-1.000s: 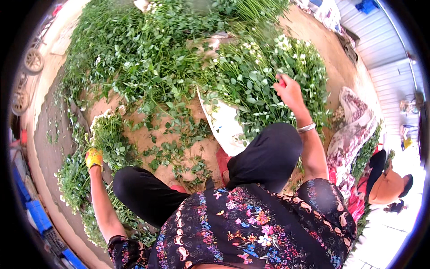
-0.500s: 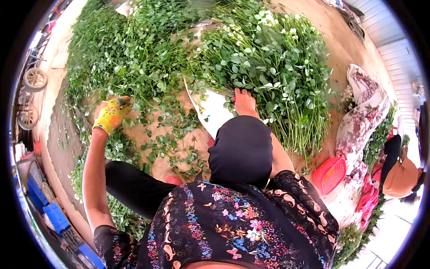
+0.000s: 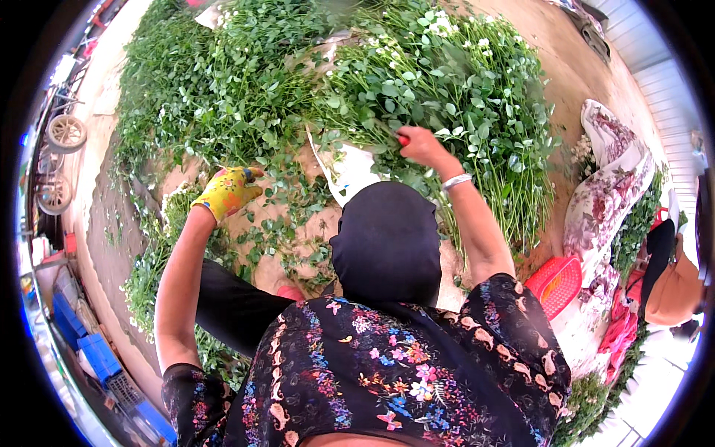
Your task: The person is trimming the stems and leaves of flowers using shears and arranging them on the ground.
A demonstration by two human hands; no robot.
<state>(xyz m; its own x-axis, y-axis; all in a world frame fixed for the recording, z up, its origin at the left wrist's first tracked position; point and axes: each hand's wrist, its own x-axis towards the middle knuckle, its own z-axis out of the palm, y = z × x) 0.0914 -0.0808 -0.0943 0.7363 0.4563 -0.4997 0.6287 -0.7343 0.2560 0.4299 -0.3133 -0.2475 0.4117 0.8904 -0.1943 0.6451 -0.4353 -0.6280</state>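
Note:
My left hand (image 3: 227, 192) wears a yellow patterned glove with bare fingertips. It hovers over loose leaves at the near side of the left pile of green stems (image 3: 216, 104), thumb and fingers apart, nothing visible between them. Closed around a small red-handled tool (image 3: 404, 140) is my right hand (image 3: 430, 151), bare, with a silver bracelet at the wrist. That hand is over the right pile of leafy stems (image 3: 491, 149), which bears small white flowers. The tool's working end is too small to make out. A white sheet (image 3: 354, 170) lies between the piles.
Loose leaves litter the ground (image 3: 313, 227) around my legs. At right are a red plastic basket (image 3: 555, 287) and a floral cloth (image 3: 603, 190) over more stems. Blue crates (image 3: 98, 356) and wheels (image 3: 67, 134) line the left. Another person (image 3: 670, 290) is at far right.
My left hand has moved right and slightly down, off the left pile's edge. My right hand has lifted and shifted right, swinging outward with the red-handled tool in it.

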